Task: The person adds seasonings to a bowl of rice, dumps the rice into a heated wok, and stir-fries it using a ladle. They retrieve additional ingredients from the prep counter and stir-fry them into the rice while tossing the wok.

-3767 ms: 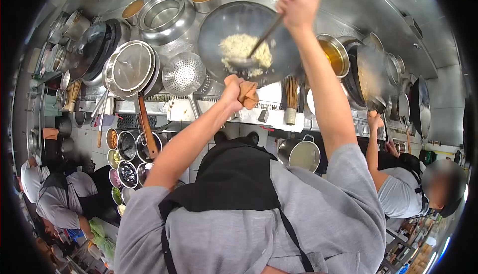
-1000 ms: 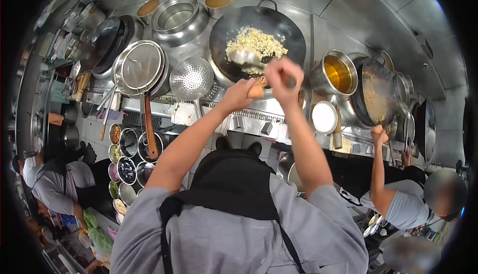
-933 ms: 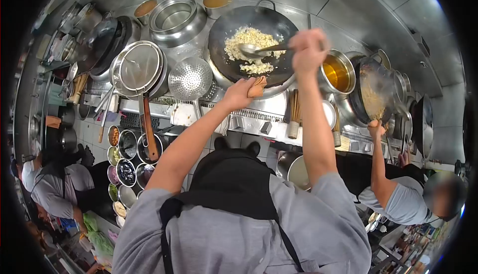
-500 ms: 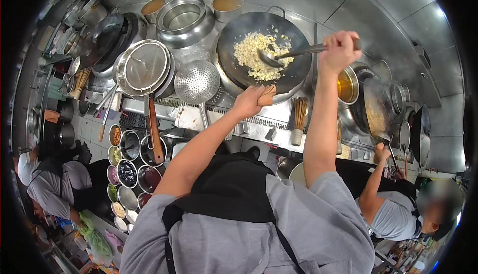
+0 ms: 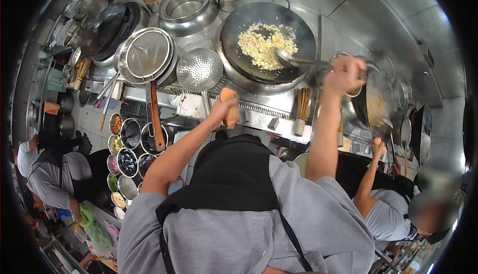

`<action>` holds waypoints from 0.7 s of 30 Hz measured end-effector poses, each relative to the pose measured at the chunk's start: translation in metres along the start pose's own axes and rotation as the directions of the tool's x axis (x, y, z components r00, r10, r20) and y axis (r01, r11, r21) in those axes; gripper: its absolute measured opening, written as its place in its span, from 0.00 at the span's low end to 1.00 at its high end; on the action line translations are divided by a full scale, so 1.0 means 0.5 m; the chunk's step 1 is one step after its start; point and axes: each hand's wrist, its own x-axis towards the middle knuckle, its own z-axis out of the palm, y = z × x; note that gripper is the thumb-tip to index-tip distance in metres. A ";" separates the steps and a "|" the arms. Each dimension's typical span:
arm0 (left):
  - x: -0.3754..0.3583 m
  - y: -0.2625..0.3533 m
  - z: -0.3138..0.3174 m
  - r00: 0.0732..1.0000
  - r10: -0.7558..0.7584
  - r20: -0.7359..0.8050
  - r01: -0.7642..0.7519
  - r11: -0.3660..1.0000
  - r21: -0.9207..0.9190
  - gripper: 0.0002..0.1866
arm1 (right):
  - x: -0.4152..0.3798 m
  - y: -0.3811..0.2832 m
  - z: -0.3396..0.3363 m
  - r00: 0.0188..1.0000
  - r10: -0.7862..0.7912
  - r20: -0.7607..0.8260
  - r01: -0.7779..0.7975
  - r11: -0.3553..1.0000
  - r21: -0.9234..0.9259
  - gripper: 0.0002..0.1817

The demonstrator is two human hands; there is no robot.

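My right hand (image 5: 343, 77) is closed round the handle of a ladle (image 5: 286, 58), whose bowl rests among the fried rice (image 5: 266, 45) in a dark wok (image 5: 234, 30). The rice is pale, with yellow bits that look like egg. The wok sits on the stove with its loop handle at the far side. My left hand (image 5: 222, 112) grips a folded orange-brown cloth (image 5: 229, 102) in front of the stove, apart from the wok's near rim. A perforated skimmer (image 5: 199, 69) lies just beyond that hand.
Left of the skimmer, a round mesh strainer (image 5: 148, 57) rests on pots. Small bowls of ingredients, including a dark one (image 5: 127, 162), stand at left. A bamboo brush (image 5: 300, 109) stands at the stove's front. Co-workers are at left (image 5: 55, 174) and right (image 5: 388, 209).
My left hand has drawn the cloth back from the wok's near rim toward my body. The ladle has shifted slightly right and its bowl has turned in the rice.
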 end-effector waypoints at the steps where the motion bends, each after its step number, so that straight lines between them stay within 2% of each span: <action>1: 0.014 0.013 0.011 0.998 -0.046 0.040 0.051 0.991 -0.121 0.19 | -0.031 0.045 -0.003 1.000 -0.007 0.014 0.008 1.000 -0.022 0.09; 2: 0.027 0.027 0.028 0.992 -0.089 0.087 0.107 0.966 -0.235 0.20 | -0.070 0.073 0.013 1.000 -0.016 0.027 0.018 0.999 -0.044 0.10; 3: 0.044 0.046 0.057 0.997 -0.037 0.067 0.046 0.989 -0.137 0.23 | -0.118 0.057 0.053 0.983 -0.087 0.164 0.098 0.994 -0.056 0.10; 4: 0.064 0.059 0.086 0.991 0.032 0.127 -0.013 0.988 -0.151 0.23 | -0.170 0.036 0.084 0.938 -0.195 0.287 0.245 0.958 -0.150 0.10; 5: 0.083 0.068 0.115 0.978 0.100 0.184 -0.069 0.983 -0.170 0.23 | -0.216 -0.018 0.126 0.863 -0.237 0.446 0.318 0.941 -0.116 0.08; 6: 0.148 0.041 0.111 0.951 0.104 0.291 -0.046 0.979 -0.198 0.23 | -0.260 -0.016 0.138 0.826 -0.254 0.503 0.333 0.940 -0.071 0.07; 7: 0.213 0.014 0.108 0.913 0.106 0.395 -0.018 0.975 -0.220 0.22 | -0.281 0.002 0.145 0.842 -0.199 0.501 0.287 0.952 -0.104 0.08; 8: 0.231 0.020 0.132 0.934 0.033 0.356 0.070 0.960 -0.271 0.19 | -0.275 0.030 0.149 0.875 -0.090 0.477 0.226 0.945 -0.235 0.09; 10: 0.265 0.032 0.181 0.956 -0.115 0.271 0.220 0.892 -0.396 0.13 | -0.205 0.112 0.151 0.930 -0.069 0.361 0.156 0.963 -0.221 0.11; 12: 0.215 0.091 0.247 0.947 -0.294 0.127 0.319 0.831 -0.456 0.12 | -0.104 0.097 0.140 0.917 -0.115 0.381 0.241 0.923 -0.300 0.09; 14: 0.274 0.060 0.244 0.967 -0.254 0.013 0.232 0.857 -0.461 0.11 | -0.055 -0.020 0.146 0.930 0.158 0.333 -0.126 0.985 -0.114 0.09; 16: 0.311 0.012 0.248 0.956 -0.263 -0.131 0.168 0.857 -0.488 0.13 | -0.034 -0.063 0.119 0.873 0.292 0.392 -0.289 0.955 -0.068 0.09; 17: 0.272 0.024 0.259 0.965 -0.250 -0.077 0.190 0.873 -0.449 0.16 | -0.023 -0.030 0.093 0.859 0.279 0.428 -0.283 0.957 -0.056 0.08; 20: 0.113 0.106 0.280 0.933 -0.346 0.100 0.346 0.786 -0.512 0.15 | 0.046 0.036 0.031 0.943 0.264 0.200 -0.280 0.958 0.055 0.08; 21: 0.003 0.194 0.302 0.883 -0.469 0.035 0.432 0.779 -0.455 0.15 | 0.071 0.004 0.034 0.925 0.338 0.174 -0.356 0.931 0.079 0.09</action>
